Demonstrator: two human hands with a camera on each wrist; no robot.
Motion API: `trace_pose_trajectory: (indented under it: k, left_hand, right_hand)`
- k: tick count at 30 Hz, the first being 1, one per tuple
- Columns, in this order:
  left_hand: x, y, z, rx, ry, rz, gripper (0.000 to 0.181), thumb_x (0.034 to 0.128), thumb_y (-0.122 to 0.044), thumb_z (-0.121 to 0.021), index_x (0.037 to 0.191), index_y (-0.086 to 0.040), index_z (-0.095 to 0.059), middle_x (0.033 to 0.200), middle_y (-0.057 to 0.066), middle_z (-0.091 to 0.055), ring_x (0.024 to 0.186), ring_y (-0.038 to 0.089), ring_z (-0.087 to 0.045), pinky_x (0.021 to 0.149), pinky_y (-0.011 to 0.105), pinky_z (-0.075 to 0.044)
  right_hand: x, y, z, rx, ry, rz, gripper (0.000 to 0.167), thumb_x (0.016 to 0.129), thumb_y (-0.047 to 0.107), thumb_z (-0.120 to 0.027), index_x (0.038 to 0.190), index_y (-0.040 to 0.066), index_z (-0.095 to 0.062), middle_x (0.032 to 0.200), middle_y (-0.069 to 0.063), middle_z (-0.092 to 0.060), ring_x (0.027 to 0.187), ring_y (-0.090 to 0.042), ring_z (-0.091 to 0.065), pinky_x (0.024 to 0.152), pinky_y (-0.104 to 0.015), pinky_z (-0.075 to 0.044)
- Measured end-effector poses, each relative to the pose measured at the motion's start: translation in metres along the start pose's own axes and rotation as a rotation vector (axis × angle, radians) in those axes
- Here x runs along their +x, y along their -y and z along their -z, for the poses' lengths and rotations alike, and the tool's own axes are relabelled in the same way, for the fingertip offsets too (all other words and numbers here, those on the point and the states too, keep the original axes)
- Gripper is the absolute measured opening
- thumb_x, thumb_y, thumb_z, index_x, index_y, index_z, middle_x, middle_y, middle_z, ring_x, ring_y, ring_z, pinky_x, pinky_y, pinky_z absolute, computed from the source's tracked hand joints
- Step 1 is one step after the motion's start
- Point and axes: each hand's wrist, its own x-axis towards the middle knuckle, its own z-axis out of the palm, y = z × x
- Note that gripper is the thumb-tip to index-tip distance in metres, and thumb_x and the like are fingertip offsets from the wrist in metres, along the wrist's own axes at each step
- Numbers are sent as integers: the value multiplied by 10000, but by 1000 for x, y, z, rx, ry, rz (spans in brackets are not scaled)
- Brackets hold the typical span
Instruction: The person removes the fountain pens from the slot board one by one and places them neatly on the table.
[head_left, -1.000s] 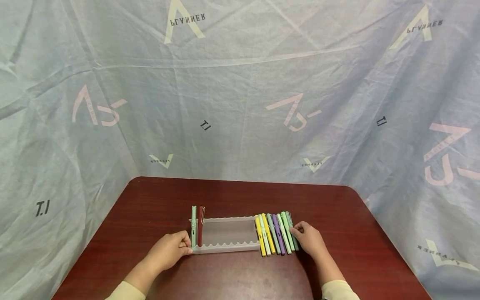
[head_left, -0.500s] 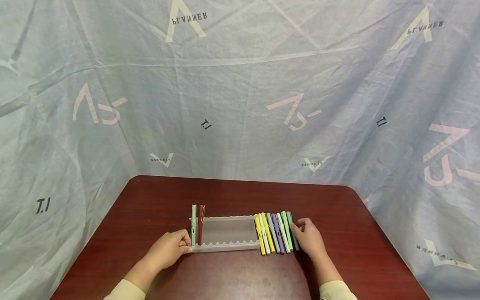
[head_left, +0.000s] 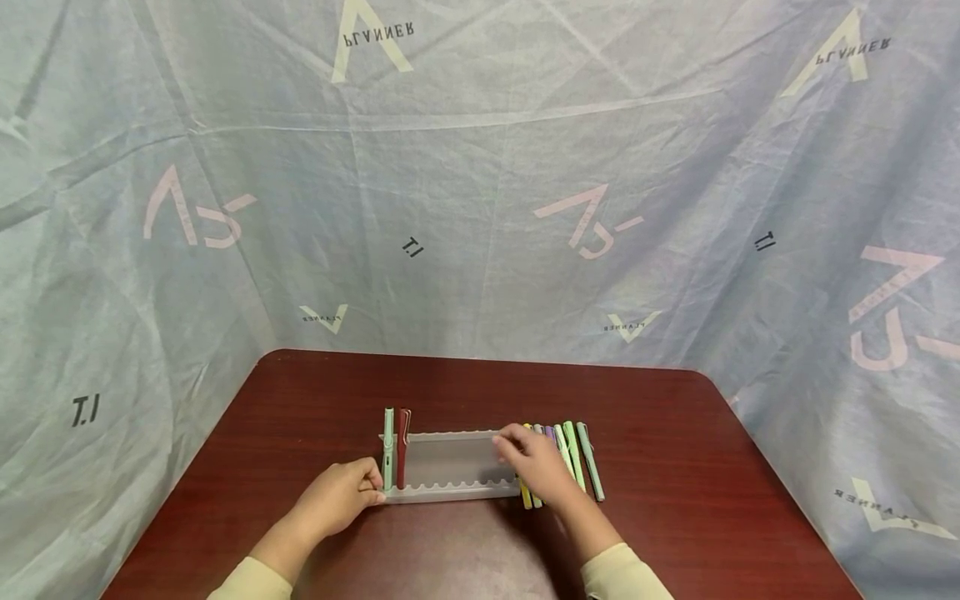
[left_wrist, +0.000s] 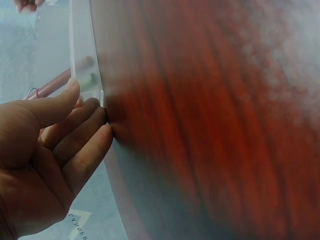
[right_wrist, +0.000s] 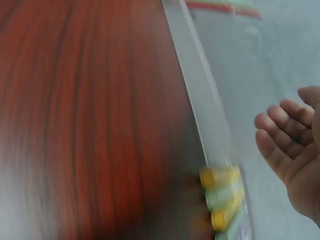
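A translucent pen tray [head_left: 450,495] with scalloped edges lies on the table. Across its left end rest a pale green pen [head_left: 387,450] and a dark red pen [head_left: 402,458]. My left hand [head_left: 337,498] pinches the tray's front left corner between thumb and fingers, as the left wrist view also shows. Over the tray's right end hovers my right hand [head_left: 536,462], its fingers loosely bent and nothing in them. It partly hides a row of pens in yellow, green and purple; the light green pen [head_left: 575,454] shows beside it. A grey-green pen [head_left: 591,462] lies rightmost.
The dark red wooden table [head_left: 465,392] has rounded far corners. Grey printed cloth [head_left: 480,183] hangs behind it and on both sides. In the right wrist view, blurred pen ends [right_wrist: 220,197] sit by the tray's end.
My right hand has left the rightmost grey-green pen and moved left over the row to the tray's right end. That pen now lies slightly apart from the others. The left hand stays put.
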Motion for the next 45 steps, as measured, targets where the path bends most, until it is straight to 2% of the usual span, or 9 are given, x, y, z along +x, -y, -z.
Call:
trace_pose_trajectory:
  k: [4,10,14,18,22,28,35,39,45]
  left_hand:
    - [0,0,1,2,4,-2,200,823,-245,-778,831,-219,-579,715,-164,-621,631,54,-499,653,306,-431]
    - [0,1,0,-5,7,-15,196,827,-238,-775,833,-227,-579,709,-164,-614,624,51,-498,638,294,-426]
    - [-1,1,0,-6,15,-19,193,832,-232,-771,840,-227,-579,729,-158,-627,630,45,-504,628,286,-423]
    - [-2,1,1,-12,17,-25,192,833,-229,-770,843,-222,-578,734,-152,-632,631,49,-505,624,284,-420]
    - [-2,1,1,-1,4,-30,196,827,-232,-774,841,-223,-579,733,-156,-628,631,45,-503,621,281,-419]
    - [-2,0,2,3,-9,-41,197,823,-228,-778,838,-219,-582,730,-155,-632,631,40,-502,618,272,-418]
    - [-2,0,2,3,-22,-51,203,817,-225,-783,832,-213,-582,703,-149,-618,618,37,-494,608,265,-412]
    - [-2,1,2,2,-31,-53,206,808,-221,-789,827,-210,-585,701,-145,-624,618,34,-496,605,268,-412]
    - [0,1,2,5,-31,-49,203,810,-232,-786,836,-213,-586,723,-144,-636,624,38,-501,612,275,-419]
  right_hand:
    - [7,18,-31,51,129,32,282,984,354,-595,1102,115,-686,946,-25,-727,843,-156,-704,700,-263,-518]
    - [19,35,-78,208,215,-46,318,963,291,-631,1168,50,-667,960,-94,-725,800,-255,-684,686,-289,-526]
    - [23,43,-100,367,230,-119,300,939,186,-659,1165,-11,-654,995,-186,-712,836,-326,-678,700,-327,-538]
    - [26,47,-113,448,198,-167,274,911,159,-684,1121,-16,-664,959,-154,-709,809,-321,-682,686,-339,-548]
    - [28,50,-119,435,166,-163,214,888,143,-695,1033,-13,-672,863,-76,-682,727,-245,-665,630,-325,-540]
    - [29,51,-122,385,133,-140,127,877,96,-701,944,-2,-656,785,-73,-655,681,-192,-625,599,-337,-542]
    - [28,55,-118,319,109,-63,157,898,163,-706,974,54,-620,833,-90,-715,679,-102,-621,593,-194,-459]
    - [26,58,-115,450,88,-22,183,909,96,-692,1039,14,-593,918,-173,-712,744,-141,-656,645,-214,-513]
    - [23,54,-112,709,178,-58,323,915,-57,-617,1230,-90,-554,1025,-336,-642,849,-365,-703,752,-407,-582]
